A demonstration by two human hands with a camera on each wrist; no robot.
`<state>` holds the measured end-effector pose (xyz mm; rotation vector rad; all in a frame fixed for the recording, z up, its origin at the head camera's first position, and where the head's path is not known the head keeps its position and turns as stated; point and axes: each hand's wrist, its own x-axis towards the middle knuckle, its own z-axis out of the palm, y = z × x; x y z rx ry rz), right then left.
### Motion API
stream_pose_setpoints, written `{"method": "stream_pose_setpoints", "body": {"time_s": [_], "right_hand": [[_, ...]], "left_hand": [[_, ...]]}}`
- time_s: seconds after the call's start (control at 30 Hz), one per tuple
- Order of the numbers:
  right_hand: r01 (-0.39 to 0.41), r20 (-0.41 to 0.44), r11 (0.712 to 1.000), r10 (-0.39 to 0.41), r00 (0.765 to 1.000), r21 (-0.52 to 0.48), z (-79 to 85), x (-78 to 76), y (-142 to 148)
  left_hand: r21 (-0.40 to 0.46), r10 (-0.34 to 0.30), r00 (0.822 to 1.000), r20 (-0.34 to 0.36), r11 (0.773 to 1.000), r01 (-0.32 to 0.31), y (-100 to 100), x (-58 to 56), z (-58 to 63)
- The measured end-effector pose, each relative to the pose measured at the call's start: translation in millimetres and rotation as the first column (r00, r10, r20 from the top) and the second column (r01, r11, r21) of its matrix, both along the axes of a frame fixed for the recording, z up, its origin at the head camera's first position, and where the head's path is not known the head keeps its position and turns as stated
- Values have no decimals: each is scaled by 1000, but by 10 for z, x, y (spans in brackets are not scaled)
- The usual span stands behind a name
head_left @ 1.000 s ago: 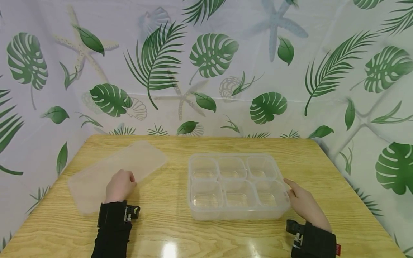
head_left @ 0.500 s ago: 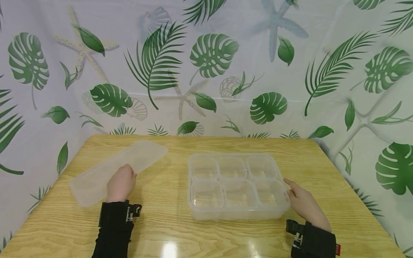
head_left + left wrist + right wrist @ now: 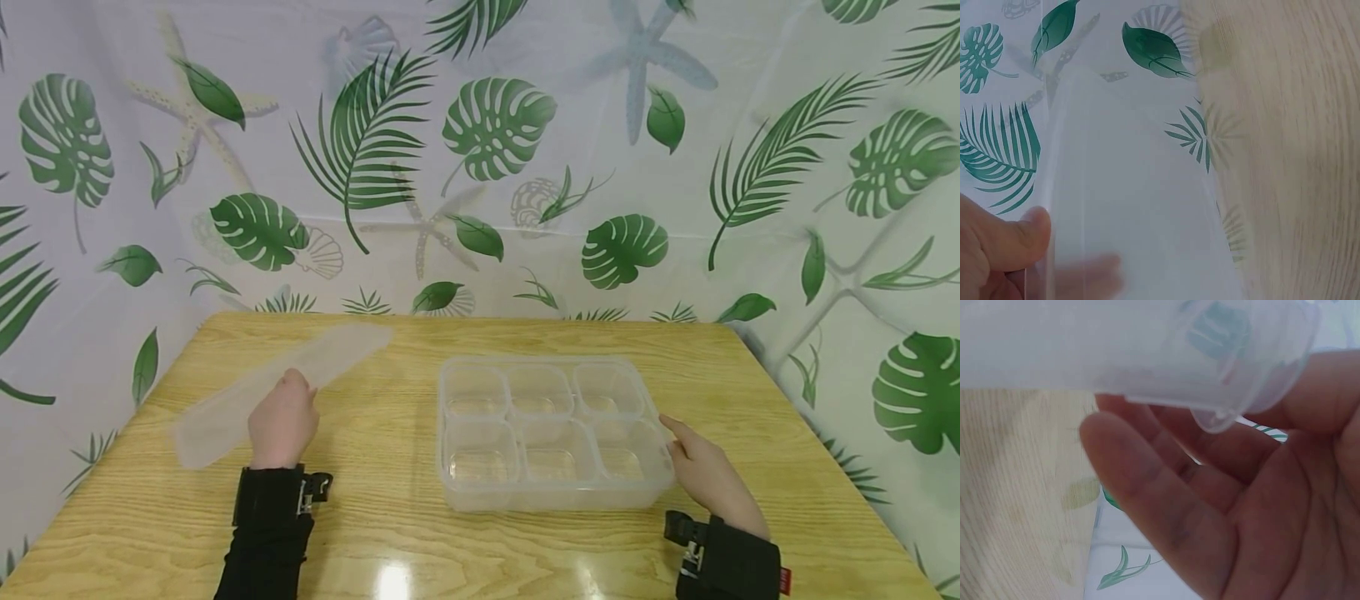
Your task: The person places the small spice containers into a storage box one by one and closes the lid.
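Note:
My left hand (image 3: 283, 421) pinches the long near edge of a translucent plastic lid (image 3: 225, 412), which stands tilted at the table's left. In the left wrist view the thumb (image 3: 1029, 237) lies against the lid's rim, and the fingers show blurred through the plastic behind. Right of centre sits a clear box (image 3: 551, 498) with several compartments, nothing visible inside them. At its right end rests my right hand (image 3: 712, 475), fingertips touching the side near the rim. The right wrist view shows its fingers (image 3: 1141, 475) loosely extended beside the box wall, with a gap at the palm.
Both things are on a wood-grain table (image 3: 375, 533). A white cloth (image 3: 540, 42) printed with green leaves and starfish hangs behind it and along both sides.
The left hand has lifted the lid's near edge, so the lid tilts up and looks narrower. The hand has moved slightly away from the body. Right hand and box stay put.

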<state>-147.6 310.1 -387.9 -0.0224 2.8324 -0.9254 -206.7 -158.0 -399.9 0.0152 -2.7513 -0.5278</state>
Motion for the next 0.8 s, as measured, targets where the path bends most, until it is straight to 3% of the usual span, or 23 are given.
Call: {"method": "stream_pose_setpoints", "body": {"time_s": [0.3, 0.6, 0.63, 0.73, 0.8], "right_hand": [[-7, 6, 1000, 7, 1000, 9, -5, -11, 17], [-10, 5, 1000, 10, 1000, 21, 13, -8, 1], [-11, 2, 1000, 11, 1000, 22, 13, -10, 2], [-8, 7, 1000, 7, 1000, 13, 12, -7, -1], [-8, 9, 1000, 7, 1000, 11, 11, -6, 0]], "left_hand": [[62, 4, 984, -181, 998, 8, 72, 18, 40], [266, 49, 971, -235, 964, 16, 149, 41, 152], [291, 47, 965, -260, 956, 32, 144, 28, 138], [360, 54, 944, -324, 930, 70, 70, -116, -58], [370, 71, 924, -376, 926, 80, -38, -308, -330]]}}
